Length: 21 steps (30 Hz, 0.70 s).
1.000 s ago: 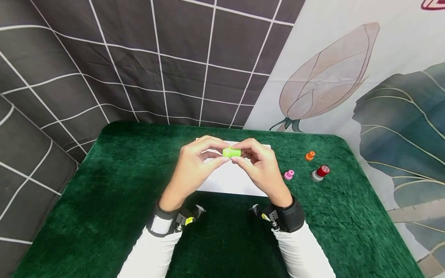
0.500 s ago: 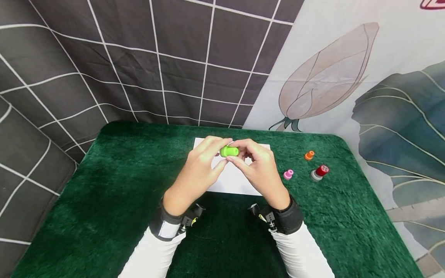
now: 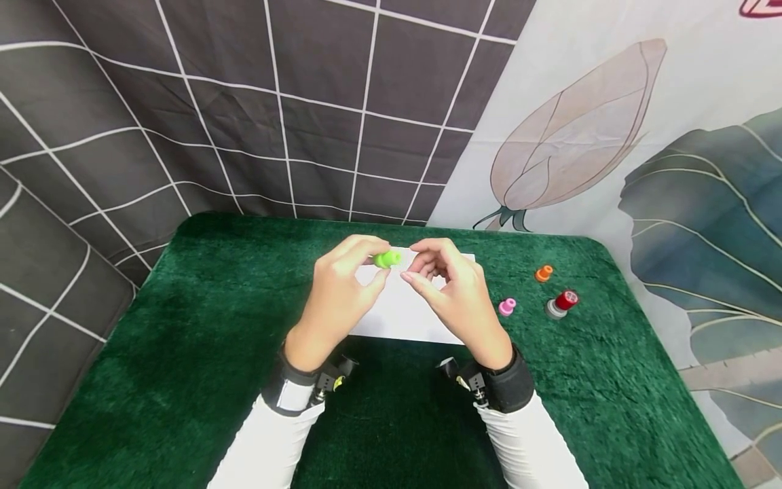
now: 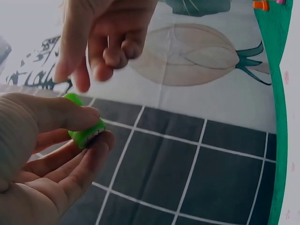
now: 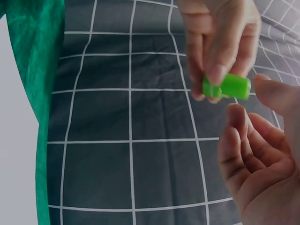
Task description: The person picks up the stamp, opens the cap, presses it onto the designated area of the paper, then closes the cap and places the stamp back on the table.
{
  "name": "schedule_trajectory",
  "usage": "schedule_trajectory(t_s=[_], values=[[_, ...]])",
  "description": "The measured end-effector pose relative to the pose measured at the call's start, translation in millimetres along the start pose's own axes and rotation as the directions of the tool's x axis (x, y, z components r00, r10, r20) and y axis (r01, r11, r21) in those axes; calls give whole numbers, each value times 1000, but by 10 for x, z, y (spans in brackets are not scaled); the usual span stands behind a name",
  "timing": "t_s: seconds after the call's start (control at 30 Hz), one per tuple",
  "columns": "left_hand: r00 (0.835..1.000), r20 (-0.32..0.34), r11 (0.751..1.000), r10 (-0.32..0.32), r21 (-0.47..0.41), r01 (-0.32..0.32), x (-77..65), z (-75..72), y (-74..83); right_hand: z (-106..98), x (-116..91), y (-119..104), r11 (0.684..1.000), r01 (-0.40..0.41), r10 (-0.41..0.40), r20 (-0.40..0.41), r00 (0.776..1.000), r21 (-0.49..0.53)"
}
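Observation:
My left hand [image 3: 339, 288] pinches a small bright green toy stamp [image 3: 387, 259] between thumb and fingers, above a white sheet of paper [image 3: 406, 312]. In the left wrist view one end of the stamp [image 4: 86, 135] shows a dark and pale pattern. My right hand [image 3: 457, 288] is just to the right of it, thumb and forefinger apart, holding nothing. The right wrist view has the stamp [image 5: 234, 86] lying sideways in the left hand's grip, near the right thumb. Faint pink marks show on the paper in the left wrist view.
On the green cloth [image 3: 244, 292] right of the paper stand a pink stamp [image 3: 506, 307], an orange stamp [image 3: 543, 274] and a red-topped grey piece [image 3: 562, 303]. A dark gridded curtain [image 3: 318, 122] hangs behind the table.
Earlier both hands held the green stamp. The right hand has let go of it, and the left hand has drawn it slightly left and turned it.

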<state>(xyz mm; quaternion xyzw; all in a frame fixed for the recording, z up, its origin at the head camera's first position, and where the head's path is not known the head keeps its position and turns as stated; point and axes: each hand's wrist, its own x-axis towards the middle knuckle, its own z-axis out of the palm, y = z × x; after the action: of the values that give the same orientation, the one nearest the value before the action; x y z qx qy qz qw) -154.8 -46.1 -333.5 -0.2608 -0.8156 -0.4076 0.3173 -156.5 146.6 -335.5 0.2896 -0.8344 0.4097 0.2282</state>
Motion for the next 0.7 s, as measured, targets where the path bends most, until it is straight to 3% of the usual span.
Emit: schedule_trajectory(t_s=[0.23, 0.43, 0.57, 0.7], values=[[993, -86, 997, -80, 13, 82, 27, -99, -180, -34, 12, -1, 1000, -22, 22, 27, 999, -12], [979, -101, 984, -179, -30, 177, 16, -74, -466, -73, 3, 35, 999, -37, 37, 26, 999, -28], [960, -83, 963, -269, -30, 267, 8, -102, -706, -101, 10, 51, 998, -50, 51, 30, 998, -33], [929, -66, 931, -365, -29, 364, 4, -205, -930, -125, 17, 77, 998, -56, 57, 34, 998, -28]])
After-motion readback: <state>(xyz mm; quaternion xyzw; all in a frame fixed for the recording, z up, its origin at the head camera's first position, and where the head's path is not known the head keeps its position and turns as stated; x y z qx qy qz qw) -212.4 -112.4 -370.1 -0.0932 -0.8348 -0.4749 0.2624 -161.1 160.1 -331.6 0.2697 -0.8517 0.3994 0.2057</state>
